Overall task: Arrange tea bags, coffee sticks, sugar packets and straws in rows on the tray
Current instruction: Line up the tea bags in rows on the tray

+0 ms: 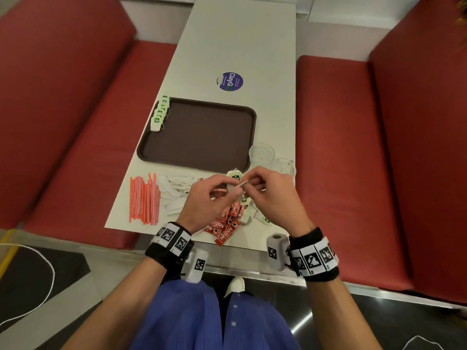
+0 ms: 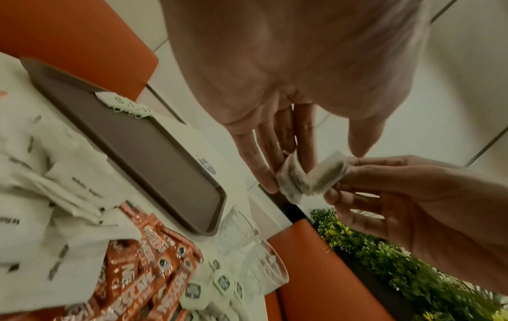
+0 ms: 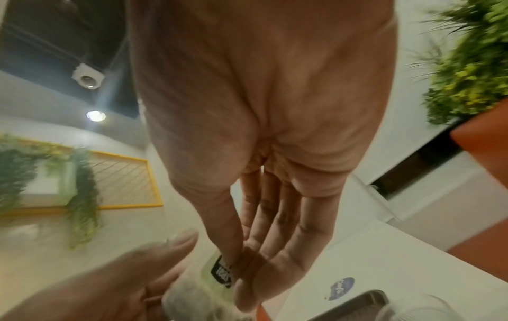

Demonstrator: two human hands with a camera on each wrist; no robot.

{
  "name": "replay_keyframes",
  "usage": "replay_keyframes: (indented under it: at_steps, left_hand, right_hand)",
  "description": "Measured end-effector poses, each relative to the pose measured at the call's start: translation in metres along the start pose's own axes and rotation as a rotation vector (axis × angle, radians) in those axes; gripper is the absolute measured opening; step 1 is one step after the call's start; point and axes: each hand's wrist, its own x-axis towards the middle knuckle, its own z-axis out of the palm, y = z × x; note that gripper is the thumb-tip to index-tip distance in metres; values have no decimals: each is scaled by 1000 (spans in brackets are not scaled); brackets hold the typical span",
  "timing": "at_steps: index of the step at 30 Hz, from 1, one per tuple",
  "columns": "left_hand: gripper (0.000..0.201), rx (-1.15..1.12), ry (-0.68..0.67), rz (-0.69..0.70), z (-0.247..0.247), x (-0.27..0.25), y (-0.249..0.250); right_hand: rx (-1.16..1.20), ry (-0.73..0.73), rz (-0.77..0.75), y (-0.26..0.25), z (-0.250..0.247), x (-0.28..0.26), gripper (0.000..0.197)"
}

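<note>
Both hands hover over the near end of the table and pinch one tea bag between them. My left hand holds the pouch at its fingertips. My right hand pinches the bag's dark-printed tag. The brown tray lies beyond the hands, with a row of several green-tagged tea bags at its far left corner. Under the hands lie red coffee sticks and loose tea bags. To the left are white sugar packets and red-striped straws.
Two clear glasses stand by the tray's near right corner, close to the right hand. A round blue sticker is on the white table beyond the tray. Red benches flank the table on both sides.
</note>
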Motion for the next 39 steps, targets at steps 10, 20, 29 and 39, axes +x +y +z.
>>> replay_keyframes:
  at_steps: [10,20,29,39]
  left_hand:
    - [15,0,232,-27,-63,13,-17]
    - [14,-104,487,-252,-159,33,-77]
    - [43,-262,628,-417,-238,53,-121]
    - [36,-227,607,-468,-270,70,-149]
  right_hand:
    - [203,22,-35,-34,58,54,14]
    - [458,123,86,-56,144,167,7]
    - [258,22,214,-37,272,321,23]
    - [96,2,280,-24,316,369,25]
